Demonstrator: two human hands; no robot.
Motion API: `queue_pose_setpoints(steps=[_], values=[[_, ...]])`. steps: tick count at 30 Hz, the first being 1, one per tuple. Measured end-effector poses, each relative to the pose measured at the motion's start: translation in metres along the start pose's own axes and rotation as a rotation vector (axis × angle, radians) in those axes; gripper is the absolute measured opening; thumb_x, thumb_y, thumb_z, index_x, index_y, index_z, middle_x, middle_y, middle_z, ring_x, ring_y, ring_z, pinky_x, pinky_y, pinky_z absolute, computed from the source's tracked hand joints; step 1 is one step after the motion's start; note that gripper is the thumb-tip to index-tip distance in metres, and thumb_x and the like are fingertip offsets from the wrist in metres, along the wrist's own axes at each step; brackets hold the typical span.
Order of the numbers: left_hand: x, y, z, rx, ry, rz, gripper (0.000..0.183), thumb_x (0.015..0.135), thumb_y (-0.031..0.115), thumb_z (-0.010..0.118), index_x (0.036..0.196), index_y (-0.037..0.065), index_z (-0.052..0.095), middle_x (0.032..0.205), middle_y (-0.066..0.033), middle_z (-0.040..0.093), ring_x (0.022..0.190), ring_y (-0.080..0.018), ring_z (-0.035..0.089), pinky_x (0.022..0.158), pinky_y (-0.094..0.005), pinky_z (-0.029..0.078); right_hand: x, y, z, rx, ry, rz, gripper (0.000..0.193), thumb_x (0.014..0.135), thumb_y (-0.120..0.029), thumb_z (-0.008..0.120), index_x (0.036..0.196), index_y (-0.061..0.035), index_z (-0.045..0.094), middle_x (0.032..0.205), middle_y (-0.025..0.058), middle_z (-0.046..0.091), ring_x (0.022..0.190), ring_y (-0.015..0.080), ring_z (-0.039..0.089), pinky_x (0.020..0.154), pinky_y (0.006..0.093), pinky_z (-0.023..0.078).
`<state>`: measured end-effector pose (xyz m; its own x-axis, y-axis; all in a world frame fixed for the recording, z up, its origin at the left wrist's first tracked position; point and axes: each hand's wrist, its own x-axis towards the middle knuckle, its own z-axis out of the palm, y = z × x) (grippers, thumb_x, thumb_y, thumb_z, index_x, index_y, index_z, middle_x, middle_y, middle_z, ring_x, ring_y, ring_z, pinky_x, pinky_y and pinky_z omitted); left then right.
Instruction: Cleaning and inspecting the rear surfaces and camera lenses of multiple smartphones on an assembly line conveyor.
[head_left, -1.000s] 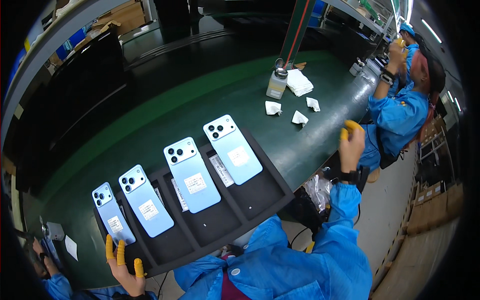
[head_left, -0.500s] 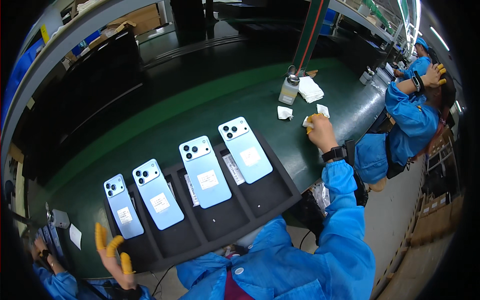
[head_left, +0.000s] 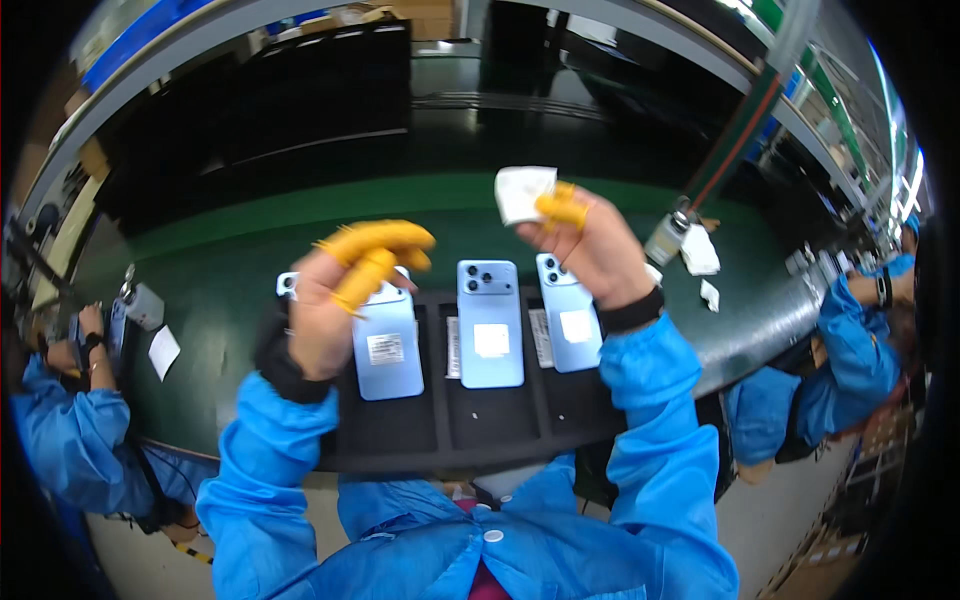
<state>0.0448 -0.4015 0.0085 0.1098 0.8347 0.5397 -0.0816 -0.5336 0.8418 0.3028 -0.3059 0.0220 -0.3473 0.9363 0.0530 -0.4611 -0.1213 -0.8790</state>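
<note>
My right hand (head_left: pixel 590 235), with yellow finger cots, pinches a folded white wipe (head_left: pixel 524 193) above the far edge of the tray. My left hand (head_left: pixel 345 295), also in yellow finger cots, hovers over the left phones with its fingers stretched out and nothing visible in them. Below lies a black compartmented tray (head_left: pixel 490 432). In it rest light blue smartphones, backs up, with white labels: one in the middle (head_left: pixel 490 312), one on the right (head_left: pixel 574 315) beside my right wrist, and one (head_left: pixel 390 375) partly under my left hand. A further phone (head_left: pixel 286 283) is mostly hidden by that hand.
Right of the tray stand a pump bottle (head_left: pixel 665 237) and a stack of white wipes (head_left: pixel 700 250), with a crumpled wipe (head_left: pixel 709 295) nearer. At left are another bottle (head_left: pixel 143 305) and a white paper (head_left: pixel 164 352). Co-workers in blue sit on both sides.
My right hand has come from the right of the bench to above the tray, bringing a wipe. My left hand has risen from the tray's left corner over the phones. The view has turned.
</note>
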Motion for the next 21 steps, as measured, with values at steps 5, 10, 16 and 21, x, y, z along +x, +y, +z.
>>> queue_pose_setpoints(steps=[5,10,16,21], values=[[-0.033,-0.033,0.006,-0.180,-0.004,-0.231,0.028,0.096,0.007,0.051,0.121,-0.002,0.059,0.110,-0.0143,0.065,0.091,-0.0180,0.064,0.076,-0.0268,0.053,-0.020,0.068,0.028,0.131,-0.113,0.185,0.029,0.094,-0.005,0.052,0.121,0.0058,0.052,0.119,0.0190,0.058,0.109,0.0281,0.061,0.091,0.0385,0.054],[-0.031,-0.039,0.004,-0.242,0.022,-0.376,0.026,0.096,0.008,0.050,0.119,-0.003,0.059,0.106,-0.0126,0.065,0.090,-0.0175,0.064,0.074,-0.0258,0.053,-0.023,0.081,0.029,0.238,-0.183,0.237,0.030,0.098,-0.015,0.050,0.121,0.0053,0.052,0.121,0.0166,0.057,0.110,0.0265,0.060,0.093,0.0371,0.053],[-0.031,-0.049,0.010,-0.185,0.069,-0.440,0.028,0.097,0.017,0.052,0.115,-0.002,0.059,0.105,-0.0135,0.065,0.087,-0.0204,0.066,0.074,-0.0278,0.054,-0.030,0.091,0.031,-0.162,-0.085,0.113,0.027,0.096,-0.016,0.055,0.114,0.0038,0.062,0.113,0.0132,0.063,0.101,0.0194,0.062,0.087,0.0306,0.052],[-0.033,-0.053,0.016,-0.107,0.152,-0.511,0.027,0.090,0.010,0.063,0.112,-0.004,0.055,0.100,-0.0143,0.064,0.085,-0.0188,0.067,0.077,-0.0273,0.055,-0.034,0.093,0.035,-0.716,-0.136,-0.200,0.019,0.091,-0.010,0.061,0.105,0.0012,0.068,0.102,0.0102,0.068,0.089,0.0161,0.063,0.079,0.0264,0.049]])
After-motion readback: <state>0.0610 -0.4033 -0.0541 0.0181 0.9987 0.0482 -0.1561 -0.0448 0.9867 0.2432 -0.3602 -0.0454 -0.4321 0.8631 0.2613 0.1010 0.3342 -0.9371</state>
